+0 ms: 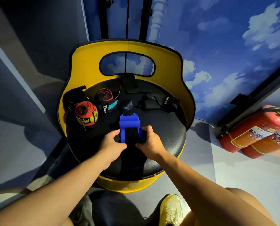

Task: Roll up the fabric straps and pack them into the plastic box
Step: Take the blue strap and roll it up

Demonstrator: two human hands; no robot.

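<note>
While both hands worked: a blue fabric strap (129,126) with a black band across it sat on the black seat cushion (165,136) of a yellow barrel chair (87,62).
Left hand (110,142): fingers curled round the strap's left edge, gripping it.
Right hand (149,141): fingers curled round the strap's right edge, gripping it.
Strap's position: near the front middle of the cushion, its far end topped by a dark tab that pointed away from the person.
Rolled straps: a red, yellow and black roll (86,114) lay at the cushion's left; a black roll with a red core and a teal band (105,100) lay just beside it, farther back; a black roll (73,97) rested against the chair's left wall.
Unrolled pieces: black straps (158,101), one lettered in yellow, lay at the back right; a flat black piece (129,82) lay at the back.
Surroundings: two red fire extinguishers (256,132) lay on the floor at right, against a cloud-painted wall (225,46).
Plastic box: could not be made out.
</note>
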